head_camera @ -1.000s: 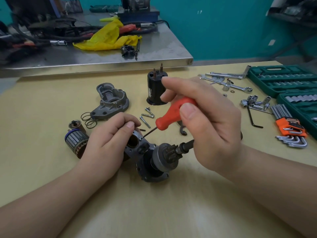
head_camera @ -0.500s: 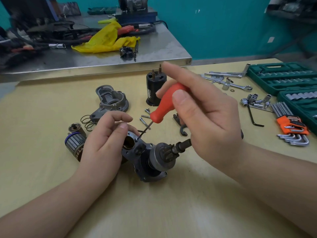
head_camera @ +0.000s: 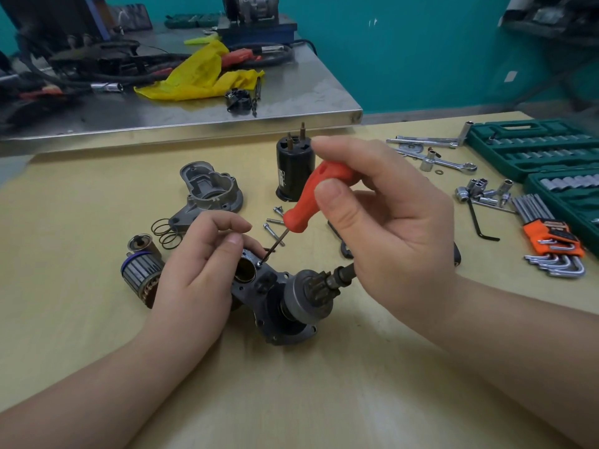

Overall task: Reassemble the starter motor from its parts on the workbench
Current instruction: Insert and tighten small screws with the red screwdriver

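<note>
Item one: our right hand [head_camera: 385, 234] grips the red handle of a small screwdriver [head_camera: 319, 192] between thumb and fingers, shaft tilted down and to the left. Its tip meets a screw head [head_camera: 259, 263] on the dark starter housing [head_camera: 275, 306], just beside our left fingertips.

Item two: our left hand [head_camera: 197, 267] rests on the left end of that housing, fingers curled round it and steadying it on the yellow workbench [head_camera: 291, 400]. The housing lies between our two hands, its pinion gear [head_camera: 319, 286] and shaft pointing towards our right palm.

Item three: the armature [head_camera: 141, 275] lies just left of our left hand, partly hidden by it. Beyond our left fingers sit black O-rings [head_camera: 167, 233] and the grey end cover [head_camera: 210, 192].

Item four: the black solenoid cylinder [head_camera: 291, 170] stands upright beyond the screwdriver handle. Loose bolts [head_camera: 274, 226] lie below it, near the tool's shaft.

Item five: well to the right of our right hand, an orange-holdered hex key set [head_camera: 551, 241], loose sockets [head_camera: 483, 191], a spanner [head_camera: 447, 162] and green socket cases [head_camera: 534, 147].
</note>
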Demonstrator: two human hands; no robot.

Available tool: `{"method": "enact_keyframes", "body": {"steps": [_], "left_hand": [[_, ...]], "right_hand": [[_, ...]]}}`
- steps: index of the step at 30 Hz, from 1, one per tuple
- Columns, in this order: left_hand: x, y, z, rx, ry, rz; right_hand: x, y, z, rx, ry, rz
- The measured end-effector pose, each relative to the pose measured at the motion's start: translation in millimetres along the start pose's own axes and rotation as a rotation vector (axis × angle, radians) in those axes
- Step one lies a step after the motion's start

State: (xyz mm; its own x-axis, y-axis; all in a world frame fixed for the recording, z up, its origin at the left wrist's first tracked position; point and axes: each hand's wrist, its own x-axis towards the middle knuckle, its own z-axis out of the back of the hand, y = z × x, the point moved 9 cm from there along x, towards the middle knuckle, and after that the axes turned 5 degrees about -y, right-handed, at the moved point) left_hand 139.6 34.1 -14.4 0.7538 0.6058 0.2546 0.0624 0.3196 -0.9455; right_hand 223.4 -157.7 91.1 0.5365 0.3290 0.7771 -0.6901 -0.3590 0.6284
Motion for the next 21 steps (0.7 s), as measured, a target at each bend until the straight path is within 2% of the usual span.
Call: {"method": "enact_keyframes", "body": {"steps": [6,11,21], "left_hand": [[1.4,-0.7,-0.7,0.003,0.001,0.013],[1.9,-3.1,-1.5,0.006,-0.001,0.013],[1.0,-6.4,-2.7,-0.031,-0.004,0.036]], "right_hand": [[-2.5,-1.9,0.0,-0.013,0.01,0.011],[-3.4,-8.9,3.0,0.031,-0.048,-0.054],[-6.6,-14.2,3.0,0.054,-0.057,-0.121]]}}
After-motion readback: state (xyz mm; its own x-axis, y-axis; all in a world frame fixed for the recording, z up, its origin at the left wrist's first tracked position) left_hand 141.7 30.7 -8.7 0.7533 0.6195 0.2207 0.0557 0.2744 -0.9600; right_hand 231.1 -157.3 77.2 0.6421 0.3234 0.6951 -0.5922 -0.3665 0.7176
